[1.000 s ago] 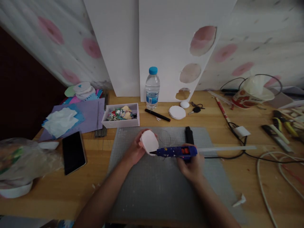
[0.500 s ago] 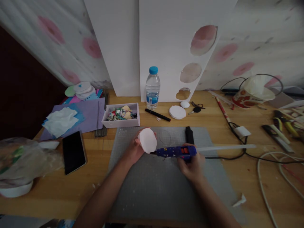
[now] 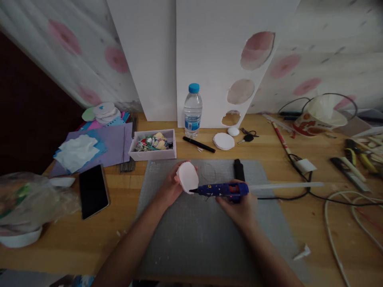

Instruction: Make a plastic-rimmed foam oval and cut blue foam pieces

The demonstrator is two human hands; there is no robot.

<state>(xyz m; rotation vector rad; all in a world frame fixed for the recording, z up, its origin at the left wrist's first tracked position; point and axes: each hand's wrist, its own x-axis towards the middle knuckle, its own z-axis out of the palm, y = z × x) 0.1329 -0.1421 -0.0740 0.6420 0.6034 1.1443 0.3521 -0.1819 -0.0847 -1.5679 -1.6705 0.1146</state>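
Note:
My left hand (image 3: pixel 172 184) is closed around a round white foam board disc (image 3: pixel 188 176), tilted with its flat face toward me above the cutting mat (image 3: pixel 185 243). In my right hand (image 3: pixel 241 209) is a dark blue hot glue gun (image 3: pixel 220 189), a pale glue stick (image 3: pixel 284 185) jutting from its back. The gun's black nozzle reaches the lower edge of the disc's face. Whether any glue lies there is too small to tell. Behind the gun, a black cylindrical object (image 3: pixel 239 170) rests on the mat.
At the back stand a water bottle (image 3: pixel 193 113), a small box of odds and ends (image 3: pixel 152 155), a marker (image 3: pixel 199 144) and another white disc (image 3: pixel 224 141). A phone (image 3: pixel 93 192) lies left. Cables (image 3: pixel 329 231) and pliers (image 3: pixel 363 161) are on the right.
The disc has tilted a little, and the nozzle now overlaps its lower face rather than sitting at its edge. My right fingers have shifted on the glue gun.

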